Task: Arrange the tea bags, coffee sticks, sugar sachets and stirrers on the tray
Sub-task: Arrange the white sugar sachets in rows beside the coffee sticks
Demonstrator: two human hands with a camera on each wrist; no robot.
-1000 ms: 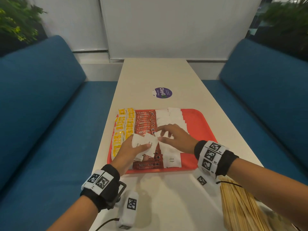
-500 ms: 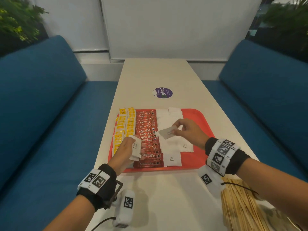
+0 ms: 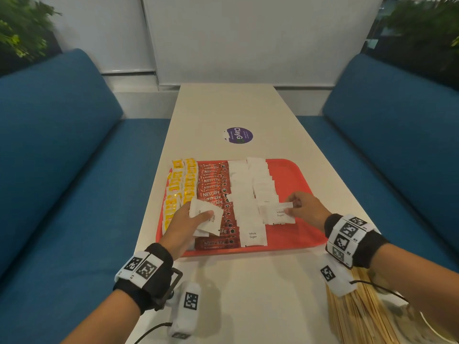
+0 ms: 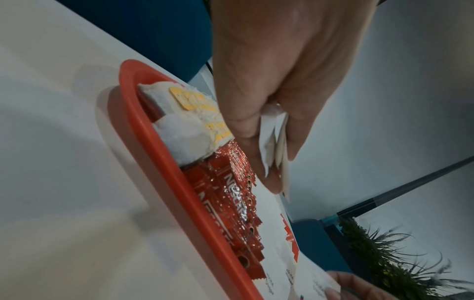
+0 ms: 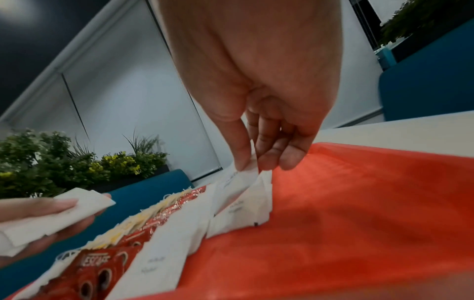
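A red tray [image 3: 293, 175] carries rows of yellow tea bags [image 3: 182, 184], red Nescafe coffee sticks [image 3: 213, 187] and white sugar sachets [image 3: 242, 184]. My left hand [image 3: 185, 223] hovers over the tray's near left part, gripping a small stack of white sugar sachets [image 3: 206, 216], which also shows between thumb and fingers [image 4: 275, 142]. My right hand [image 3: 304, 207] pinches one white sugar sachet [image 3: 277, 213] by its corner, low over the near end of the right sachet row [image 5: 241, 182]. Wooden stirrers [image 3: 357, 316] lie on the table near my right wrist.
The tray sits on a long white table [image 3: 236, 108] with a purple round sticker [image 3: 239, 135] beyond it. Blue sofas [image 3: 49, 157] flank the table on both sides. The tray's right part [image 5: 359, 203] is bare red plastic.
My right hand took a sachet from the left hand's stack and carried it right and down to the near end of the right sachet row. The left hand stayed over the tray's left side.
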